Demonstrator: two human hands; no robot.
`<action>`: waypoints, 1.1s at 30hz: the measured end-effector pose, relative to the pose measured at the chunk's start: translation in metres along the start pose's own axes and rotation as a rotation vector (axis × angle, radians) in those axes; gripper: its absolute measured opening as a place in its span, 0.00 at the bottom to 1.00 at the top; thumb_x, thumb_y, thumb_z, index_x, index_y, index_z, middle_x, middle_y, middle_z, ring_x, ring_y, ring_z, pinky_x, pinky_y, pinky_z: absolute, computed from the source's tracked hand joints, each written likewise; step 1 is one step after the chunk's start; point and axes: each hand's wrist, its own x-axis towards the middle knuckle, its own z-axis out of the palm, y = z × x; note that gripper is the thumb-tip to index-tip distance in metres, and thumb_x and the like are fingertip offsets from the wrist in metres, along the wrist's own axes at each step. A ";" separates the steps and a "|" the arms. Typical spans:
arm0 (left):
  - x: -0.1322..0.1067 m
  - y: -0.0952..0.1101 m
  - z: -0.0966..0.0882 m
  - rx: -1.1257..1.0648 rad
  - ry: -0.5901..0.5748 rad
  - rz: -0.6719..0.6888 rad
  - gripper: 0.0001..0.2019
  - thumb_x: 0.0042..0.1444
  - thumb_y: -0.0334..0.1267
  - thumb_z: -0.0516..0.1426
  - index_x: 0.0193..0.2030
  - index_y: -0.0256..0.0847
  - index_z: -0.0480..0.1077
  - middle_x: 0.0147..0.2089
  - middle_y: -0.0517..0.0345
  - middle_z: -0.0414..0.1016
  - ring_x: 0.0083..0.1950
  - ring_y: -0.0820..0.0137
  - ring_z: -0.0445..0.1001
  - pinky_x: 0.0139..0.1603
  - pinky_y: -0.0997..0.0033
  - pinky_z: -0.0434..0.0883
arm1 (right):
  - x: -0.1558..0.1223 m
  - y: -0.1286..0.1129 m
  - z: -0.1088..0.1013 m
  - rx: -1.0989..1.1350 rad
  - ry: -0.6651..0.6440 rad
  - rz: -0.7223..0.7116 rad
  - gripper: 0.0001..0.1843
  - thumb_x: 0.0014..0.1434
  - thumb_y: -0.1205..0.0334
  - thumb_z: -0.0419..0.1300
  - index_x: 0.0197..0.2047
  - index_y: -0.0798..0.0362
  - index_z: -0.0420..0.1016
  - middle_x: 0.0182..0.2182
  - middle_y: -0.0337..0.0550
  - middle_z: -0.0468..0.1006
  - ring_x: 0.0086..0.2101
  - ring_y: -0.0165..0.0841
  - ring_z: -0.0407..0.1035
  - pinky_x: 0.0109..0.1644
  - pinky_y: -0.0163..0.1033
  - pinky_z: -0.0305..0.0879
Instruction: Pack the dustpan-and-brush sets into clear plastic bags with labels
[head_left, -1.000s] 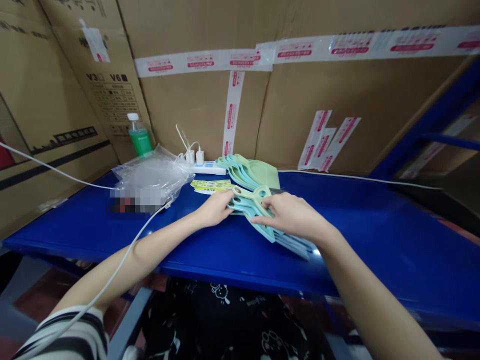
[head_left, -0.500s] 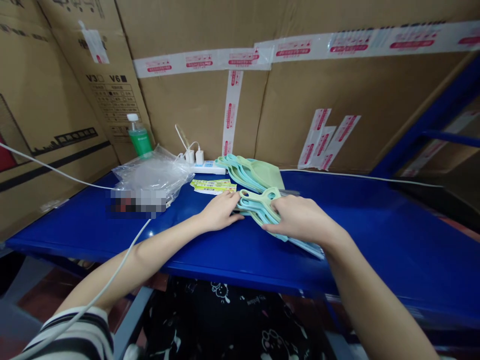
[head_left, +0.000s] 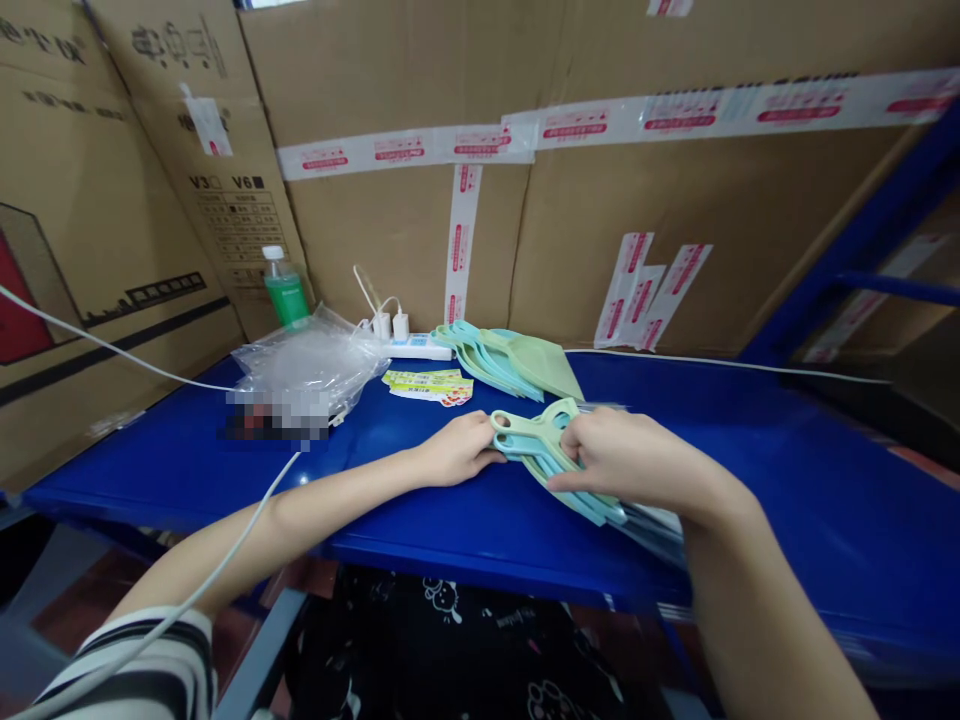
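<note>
A stack of pale green and light blue plastic dustpans lies slanted over the blue table, its looped handles toward the left. My left hand is closed on the handle ends, thumb below. My right hand grips the stack farther along, its fingers bent over the handle openings and its thumb along the near side. Under and beyond my right hand the wide ends are partly hidden. Clear, shiny sheet-like material shows there, and I cannot make out its kind. Behind lies a second fanned stack of similar dustpans.
Yellow-and-white printed labels lie left of the stacks. A white power strip with plugs sits behind them. Clear plastic bags and a green-liquid bottle stand left. Cardboard walls the back; a white cable crosses my left arm.
My two hands and the held dustpans have shifted slightly right and toward me, away from the rear stack. The camera view has tilted up a little. Both hands keep their grip.
</note>
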 end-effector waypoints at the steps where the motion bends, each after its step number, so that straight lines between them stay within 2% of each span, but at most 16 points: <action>1: 0.004 0.001 0.000 0.004 -0.013 -0.005 0.06 0.59 0.31 0.57 0.43 0.37 0.66 0.45 0.49 0.74 0.47 0.63 0.72 0.48 0.66 0.71 | -0.001 0.001 -0.001 -0.006 -0.002 0.013 0.19 0.52 0.49 0.64 0.18 0.50 0.66 0.24 0.42 0.75 0.32 0.39 0.71 0.27 0.35 0.53; 5: 0.022 0.003 0.003 0.036 -0.063 -0.069 0.06 0.59 0.31 0.58 0.43 0.37 0.67 0.45 0.50 0.75 0.47 0.63 0.73 0.48 0.66 0.71 | 0.000 0.006 -0.001 -0.040 -0.008 0.102 0.18 0.52 0.50 0.64 0.19 0.51 0.66 0.25 0.43 0.76 0.33 0.40 0.72 0.28 0.35 0.55; 9: 0.038 0.002 0.009 0.051 -0.033 -0.133 0.08 0.58 0.30 0.58 0.44 0.36 0.65 0.46 0.47 0.75 0.48 0.61 0.74 0.48 0.63 0.71 | 0.005 0.011 0.001 -0.042 -0.002 0.215 0.14 0.53 0.52 0.63 0.23 0.51 0.70 0.28 0.45 0.77 0.32 0.40 0.73 0.28 0.36 0.57; 15: 0.042 0.000 0.012 0.067 0.008 -0.191 0.13 0.58 0.30 0.57 0.50 0.37 0.63 0.49 0.46 0.74 0.50 0.61 0.74 0.49 0.62 0.71 | 0.014 0.014 0.002 -0.027 0.002 0.286 0.13 0.54 0.53 0.62 0.24 0.51 0.71 0.30 0.47 0.78 0.33 0.40 0.74 0.28 0.36 0.58; 20: 0.027 0.007 -0.006 0.109 -0.046 -0.224 0.24 0.56 0.33 0.59 0.57 0.29 0.58 0.52 0.38 0.72 0.53 0.57 0.73 0.52 0.60 0.70 | 0.017 0.016 0.001 -0.015 -0.019 0.305 0.11 0.57 0.54 0.60 0.28 0.52 0.73 0.32 0.48 0.79 0.37 0.41 0.74 0.31 0.36 0.59; 23: 0.012 0.017 -0.022 0.286 -0.180 -0.268 0.27 0.58 0.34 0.56 0.61 0.25 0.55 0.55 0.32 0.69 0.56 0.53 0.71 0.52 0.58 0.70 | 0.016 0.017 0.001 -0.022 -0.019 0.327 0.11 0.57 0.53 0.59 0.29 0.51 0.72 0.33 0.48 0.79 0.36 0.41 0.74 0.30 0.36 0.58; 25: 0.000 0.023 -0.033 0.388 -0.248 -0.246 0.24 0.60 0.33 0.55 0.61 0.26 0.57 0.54 0.35 0.71 0.55 0.53 0.72 0.51 0.59 0.71 | 0.015 0.018 0.002 -0.023 0.003 0.331 0.12 0.57 0.51 0.58 0.29 0.51 0.71 0.34 0.47 0.79 0.36 0.40 0.74 0.29 0.36 0.58; 28: -0.018 0.024 -0.044 0.493 -0.270 -0.167 0.15 0.62 0.32 0.51 0.54 0.31 0.63 0.50 0.41 0.72 0.52 0.57 0.74 0.48 0.61 0.72 | 0.015 0.018 0.001 -0.006 0.059 0.326 0.15 0.58 0.47 0.57 0.30 0.51 0.69 0.31 0.46 0.78 0.34 0.41 0.74 0.28 0.36 0.57; 33: -0.040 0.012 -0.046 0.539 -0.251 -0.063 0.10 0.64 0.30 0.47 0.48 0.37 0.66 0.41 0.52 0.72 0.39 0.66 0.76 0.36 0.68 0.72 | 0.017 0.018 -0.003 0.014 0.066 0.332 0.17 0.57 0.45 0.56 0.26 0.49 0.66 0.25 0.43 0.76 0.28 0.40 0.72 0.26 0.37 0.56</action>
